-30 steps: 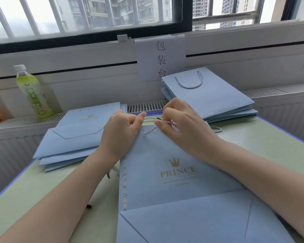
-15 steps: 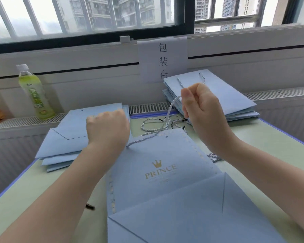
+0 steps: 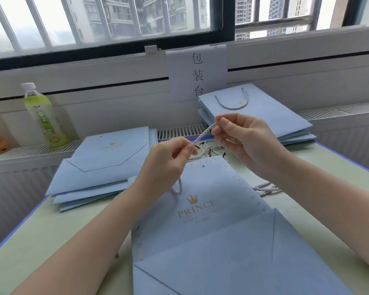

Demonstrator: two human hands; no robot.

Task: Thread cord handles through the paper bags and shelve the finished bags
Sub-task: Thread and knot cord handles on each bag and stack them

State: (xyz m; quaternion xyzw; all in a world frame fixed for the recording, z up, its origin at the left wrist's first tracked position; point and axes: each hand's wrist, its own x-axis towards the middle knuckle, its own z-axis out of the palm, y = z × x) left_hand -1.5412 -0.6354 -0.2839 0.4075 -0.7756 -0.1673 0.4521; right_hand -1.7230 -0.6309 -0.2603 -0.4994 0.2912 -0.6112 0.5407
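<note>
Head view: our left hand (image 3: 164, 158) and right hand (image 3: 241, 135) both pinch the cord (image 3: 202, 133), taut, slanting up-right between them, above the bag's (image 3: 211, 209) top holes on the counter (image 3: 30, 241); left hand nearer.

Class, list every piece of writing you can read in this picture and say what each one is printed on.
"PRINCE": gold, under a crown, on the front paper bag.
Small line beneath it: too blurred to read.
"PRINCE": faint, on the top bag of the left stack.
"包装台": on the white paper sign.
Green bottle label: unreadable.
</note>
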